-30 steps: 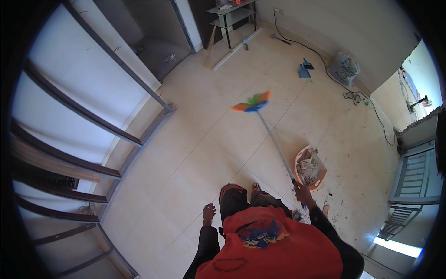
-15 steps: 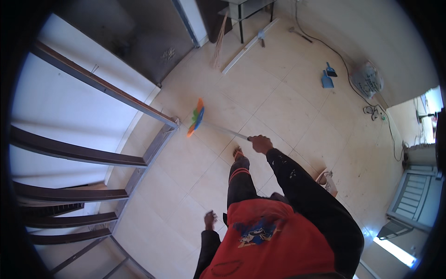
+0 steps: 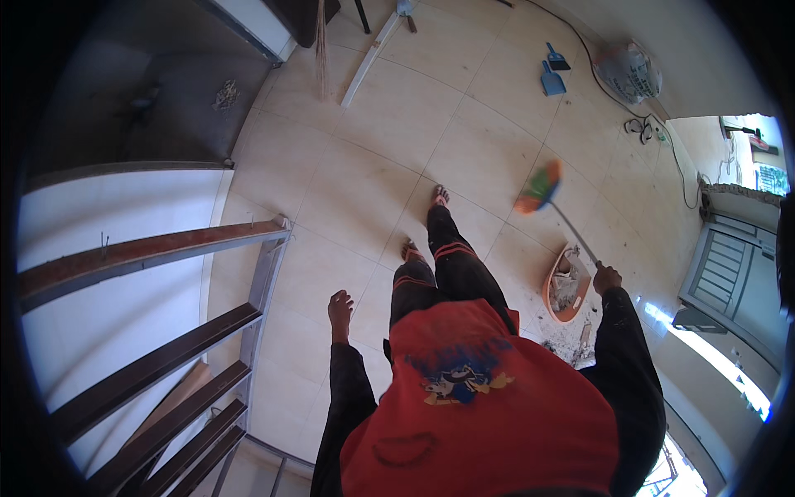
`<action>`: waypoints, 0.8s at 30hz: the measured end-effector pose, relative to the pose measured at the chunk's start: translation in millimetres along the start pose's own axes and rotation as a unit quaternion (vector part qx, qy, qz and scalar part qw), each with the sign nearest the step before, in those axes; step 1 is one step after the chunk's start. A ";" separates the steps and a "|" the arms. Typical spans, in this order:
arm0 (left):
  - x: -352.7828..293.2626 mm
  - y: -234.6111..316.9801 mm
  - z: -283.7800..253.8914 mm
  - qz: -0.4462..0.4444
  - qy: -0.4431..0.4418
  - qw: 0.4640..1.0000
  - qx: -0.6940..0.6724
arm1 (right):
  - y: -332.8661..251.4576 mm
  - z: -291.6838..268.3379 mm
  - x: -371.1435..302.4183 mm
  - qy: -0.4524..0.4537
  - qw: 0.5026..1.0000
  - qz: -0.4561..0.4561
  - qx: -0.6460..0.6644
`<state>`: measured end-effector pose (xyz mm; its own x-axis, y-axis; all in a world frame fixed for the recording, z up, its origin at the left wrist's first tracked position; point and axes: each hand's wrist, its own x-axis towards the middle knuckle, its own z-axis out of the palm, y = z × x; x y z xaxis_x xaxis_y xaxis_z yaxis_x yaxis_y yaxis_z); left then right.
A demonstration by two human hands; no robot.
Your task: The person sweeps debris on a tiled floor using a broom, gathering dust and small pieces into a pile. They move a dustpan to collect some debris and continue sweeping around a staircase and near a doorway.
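Observation:
My right hand grips the grey handle of a broom, out to the right. The broom's head has orange, green and blue bristles; it is blurred and near the tiled floor. Just left of my right hand sits an orange basin with pale debris in it. My left hand hangs beside my left leg, holding nothing, its fingers apart. Dark dirt and scraps lie on the floor near the basin.
A metal frame with dark bars stands at the left. Farther off are a blue dustpan, a hand brush, a plastic bag, sandals, a stick broom and a long white strip. A cable runs along the right wall.
My right hand and the broom have swung from the left, near the metal frame, over to the right beside the basin. The view has shifted, and both feet now show.

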<state>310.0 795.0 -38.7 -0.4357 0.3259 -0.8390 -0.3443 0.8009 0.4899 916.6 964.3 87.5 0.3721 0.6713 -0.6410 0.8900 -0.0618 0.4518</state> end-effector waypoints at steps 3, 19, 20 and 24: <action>35.7 -22.6 13.6 0.094 -0.077 0.992 -0.023 | 33.7 24.9 53.6 0.008 0.998 0.044 0.044; 74.9 155.4 98.6 0.054 -0.069 0.987 0.133 | -214.6 -180.2 88.8 0.103 0.927 -0.337 0.130; 70.7 171.1 92.7 0.041 -0.063 0.991 0.109 | -243.5 -187.7 108.5 0.109 0.932 -0.327 0.113; 94.8 221.2 70.6 0.020 -0.045 0.999 -0.015 | -274.6 -227.6 133.2 0.041 0.955 -0.273 0.109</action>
<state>251.3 1038.6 -26.6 -0.3742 0.4019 -0.8357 -0.3529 0.7717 0.5291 661.8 1238.8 19.3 -0.1764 0.7027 -0.6893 0.9826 0.1670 -0.0812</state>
